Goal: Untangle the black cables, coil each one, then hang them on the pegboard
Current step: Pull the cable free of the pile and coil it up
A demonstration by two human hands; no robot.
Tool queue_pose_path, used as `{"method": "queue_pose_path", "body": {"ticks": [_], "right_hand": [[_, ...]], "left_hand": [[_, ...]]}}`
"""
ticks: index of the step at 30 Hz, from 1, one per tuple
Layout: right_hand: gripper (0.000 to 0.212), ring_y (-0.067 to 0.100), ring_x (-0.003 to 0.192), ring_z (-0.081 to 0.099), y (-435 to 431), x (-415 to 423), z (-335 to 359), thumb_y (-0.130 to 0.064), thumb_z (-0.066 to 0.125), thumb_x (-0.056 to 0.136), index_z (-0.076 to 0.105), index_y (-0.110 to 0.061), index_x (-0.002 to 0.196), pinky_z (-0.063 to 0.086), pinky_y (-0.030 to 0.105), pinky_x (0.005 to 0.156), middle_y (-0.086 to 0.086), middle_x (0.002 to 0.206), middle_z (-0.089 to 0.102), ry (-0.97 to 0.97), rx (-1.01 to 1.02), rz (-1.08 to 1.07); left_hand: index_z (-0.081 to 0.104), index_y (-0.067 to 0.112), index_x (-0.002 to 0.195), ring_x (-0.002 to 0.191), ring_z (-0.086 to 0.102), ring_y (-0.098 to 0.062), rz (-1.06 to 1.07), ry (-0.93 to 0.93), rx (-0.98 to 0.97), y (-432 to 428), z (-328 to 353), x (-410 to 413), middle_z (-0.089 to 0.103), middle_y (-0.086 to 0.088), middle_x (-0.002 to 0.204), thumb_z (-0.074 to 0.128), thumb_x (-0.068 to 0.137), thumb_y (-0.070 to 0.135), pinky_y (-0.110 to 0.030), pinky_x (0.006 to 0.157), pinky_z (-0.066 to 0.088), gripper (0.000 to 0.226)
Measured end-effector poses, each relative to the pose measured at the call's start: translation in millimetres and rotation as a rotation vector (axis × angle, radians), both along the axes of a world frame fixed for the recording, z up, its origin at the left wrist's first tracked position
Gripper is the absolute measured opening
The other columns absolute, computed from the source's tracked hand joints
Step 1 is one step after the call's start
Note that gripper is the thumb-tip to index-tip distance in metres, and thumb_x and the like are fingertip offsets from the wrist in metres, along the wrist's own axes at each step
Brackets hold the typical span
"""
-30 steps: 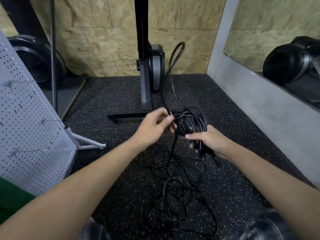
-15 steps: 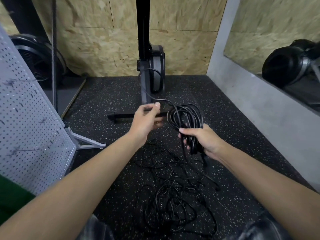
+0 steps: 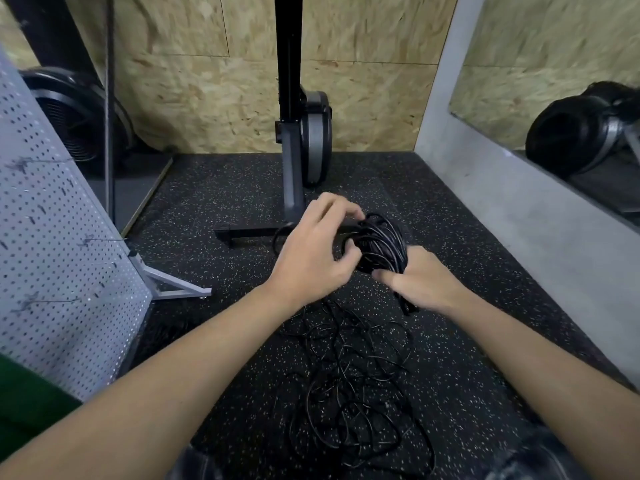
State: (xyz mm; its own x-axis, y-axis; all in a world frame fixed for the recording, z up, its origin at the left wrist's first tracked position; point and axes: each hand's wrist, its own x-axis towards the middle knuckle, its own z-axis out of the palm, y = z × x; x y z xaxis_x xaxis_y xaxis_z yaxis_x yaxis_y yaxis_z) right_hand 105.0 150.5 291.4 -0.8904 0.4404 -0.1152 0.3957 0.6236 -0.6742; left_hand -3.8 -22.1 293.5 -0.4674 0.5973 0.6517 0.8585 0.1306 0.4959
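Just now both hands meet over a coil of thin black cable [image 3: 381, 242], held in the air above the black rubber floor flecked with pale specks [image 3: 225, 202]. The right hand [image 3: 420, 280] is clamped round the lower end of the coil, fingers wrapped under it and the thumb lying across the front. Short cable ends hang out beneath this hand. The left hand [image 3: 311, 258] grips the coil's near-left side, with its fingers curled over the top strands and its thumb pressed against the loops. A small loop of cable shows just left of this hand.

Below the hands, a tangle of loose black cables [image 3: 353, 386] lies spread on the floor between the two forearms. Whether a strand joins it to the coil cannot be told.

At the left edge a white perforated metal pegboard [image 3: 52, 254] stands tilted on a white angled foot, with a few thin hooks sticking out of it. It stands well apart from the coil. Beyond the hands a black upright machine frame [image 3: 289, 133] stands against a chipboard wall [image 3: 207, 98]. A mirror [image 3: 554, 81] hangs on the right.
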Motion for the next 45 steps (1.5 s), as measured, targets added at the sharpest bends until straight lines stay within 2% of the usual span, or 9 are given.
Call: {"method": "queue_pose_path", "body": {"ticks": [6,13,16,20,23,27,32,41,45], "right_hand": [[0.020,0.021,0.078,0.067,1.4,7.6,14.4,-0.035,0.075,0.090,0.064,-0.023,0.078,0.050,0.035,0.073,0.000,0.079,0.070,0.094,-0.023,0.008],[0.033,0.035,0.081,0.070,15.0,11.4,10.0,-0.041,0.077,0.088,0.071,-0.008,0.085,0.058,0.053,0.089,0.014,0.081,0.072,0.110,-0.100,-0.039],[0.037,0.036,0.083,0.072,17.4,10.1,12.1,-0.041,0.077,0.089,0.073,-0.004,0.090,0.058,0.054,0.090,0.016,0.083,0.073,0.148,-0.147,-0.053],[0.028,0.023,0.074,0.071,11.3,8.9,14.1,-0.040,0.075,0.092,0.079,-0.013,0.085,0.058,0.051,0.088,0.012,0.080,0.076,0.197,-0.232,-0.020],[0.025,0.020,0.073,0.071,10.2,7.1,10.0,-0.041,0.075,0.093,0.080,-0.018,0.084,0.058,0.051,0.088,0.006,0.079,0.077,0.194,-0.263,-0.052],[0.025,0.021,0.076,0.069,17.7,8.0,2.9,-0.038,0.076,0.092,0.075,-0.016,0.081,0.056,0.049,0.089,-0.002,0.073,0.073,0.152,-0.208,-0.113],[0.018,0.024,0.085,0.070,37.0,10.0,2.5,-0.039,0.078,0.090,0.070,-0.023,0.085,0.057,0.050,0.092,0.001,0.083,0.073,0.121,-0.120,-0.145],[0.020,0.021,0.082,0.069,33.9,13.0,6.2,-0.040,0.075,0.092,0.067,-0.026,0.081,0.057,0.046,0.089,-0.004,0.080,0.072,0.146,-0.098,-0.098],[0.024,0.020,0.083,0.072,23.7,15.4,9.5,-0.041,0.074,0.094,0.077,-0.018,0.087,0.055,0.051,0.098,-0.001,0.080,0.077,0.197,-0.244,-0.125]], "left_hand": [[0.025,0.032,0.158,0.137,0.049,-0.012,-0.061,-0.187,-0.325,-1.7,-5.9,-18.3,0.045,0.006,0.156,0.078,0.088,0.031,-0.031,0.115,0.041,0.088],[0.074,0.038,0.116,0.091,0.075,-0.012,-0.052,-0.134,-0.791,-14.0,-13.7,-41.4,0.076,0.007,0.111,0.071,0.096,0.037,-0.041,0.087,0.061,0.020],[0.052,0.034,0.147,0.068,0.077,-0.012,-0.166,-0.400,-0.900,-8.3,-6.3,-25.9,0.071,-0.002,0.126,0.069,0.098,0.021,-0.036,0.078,0.064,0.054],[0.043,0.034,0.150,0.080,0.079,-0.032,-0.209,-0.966,-0.852,-1.1,-3.4,-8.2,0.076,-0.015,0.104,0.057,0.098,0.062,-0.044,0.073,0.066,0.061],[0.073,0.020,0.124,0.070,0.075,-0.014,-0.036,-0.614,-0.718,1.7,-7.9,-18.6,0.072,-0.007,0.086,0.060,0.101,0.052,-0.032,0.068,0.064,0.042],[0.080,0.025,0.107,0.109,0.050,-0.008,0.060,-0.260,-0.531,-7.7,-4.0,-33.9,0.058,0.003,0.117,0.071,0.094,0.048,-0.025,0.097,0.039,0.028],[0.069,0.025,0.095,0.065,0.060,0.003,0.016,-0.252,-0.500,-20.4,4.3,-42.8,0.071,0.012,0.080,0.062,0.105,0.034,-0.017,0.062,0.039,0.015],[0.072,0.016,0.099,0.075,0.067,-0.011,0.116,-0.197,-0.653,-24.7,0.5,-60.5,0.070,0.002,0.092,0.054,0.108,0.031,-0.026,0.067,0.050,0.025],[0.062,0.015,0.086,0.052,0.054,-0.003,0.134,-0.294,-0.295,-16.5,-0.2,-36.9,0.061,0.004,0.068,0.054,0.108,0.033,-0.021,0.051,0.036,0.030]]}}
